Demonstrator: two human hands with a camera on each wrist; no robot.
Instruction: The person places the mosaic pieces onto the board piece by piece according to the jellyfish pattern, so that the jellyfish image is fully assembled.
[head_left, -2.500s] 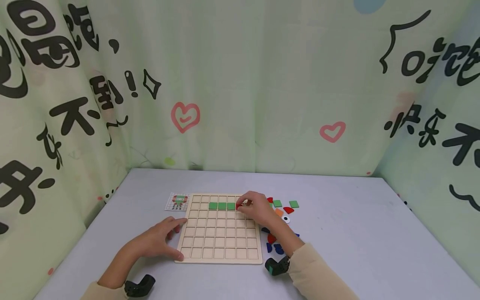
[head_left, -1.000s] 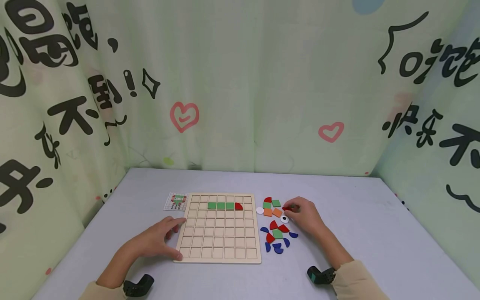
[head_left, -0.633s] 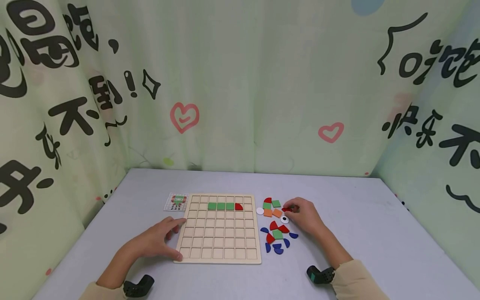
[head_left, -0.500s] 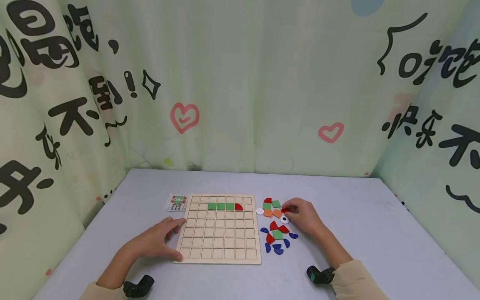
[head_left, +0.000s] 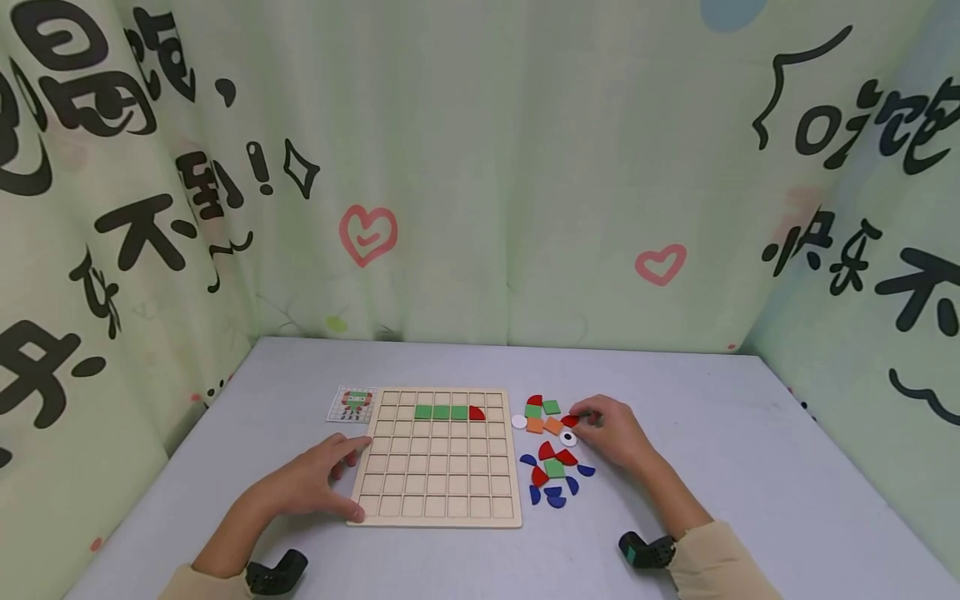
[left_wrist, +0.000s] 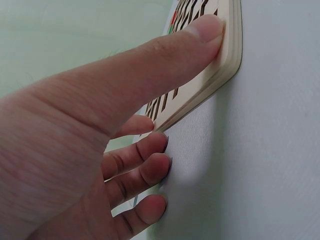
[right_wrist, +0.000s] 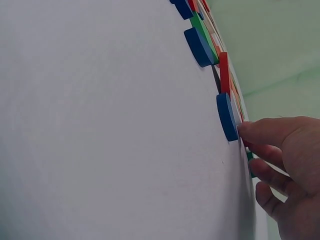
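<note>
A wooden grid board (head_left: 438,483) lies on the table, with three green squares (head_left: 441,412) and a red quarter-circle (head_left: 476,413) in one upper row. My left hand (head_left: 318,477) rests at its left side. The thumb (left_wrist: 205,30) presses on the near corner and the index finger touches the left edge; the other fingers are loosely bent. To the right of the board, my right hand (head_left: 611,429) pinches a red quarter-circle piece (head_left: 570,421) between thumb and index finger, low over the table. In the right wrist view, the thumb largely hides that piece.
Right of the board lie loose blue half-circles (head_left: 556,502), orange squares (head_left: 534,425), green squares (head_left: 553,469), red quarter-circles (head_left: 539,477), a white disc (head_left: 519,422) and an eye disc (head_left: 568,439). A picture card (head_left: 352,405) lies at the board's upper left.
My right hand has left the board, where a red quarter-circle now sits beside the green squares, and moved right to the loose pieces, taking another red one. The left hand has stayed put.
</note>
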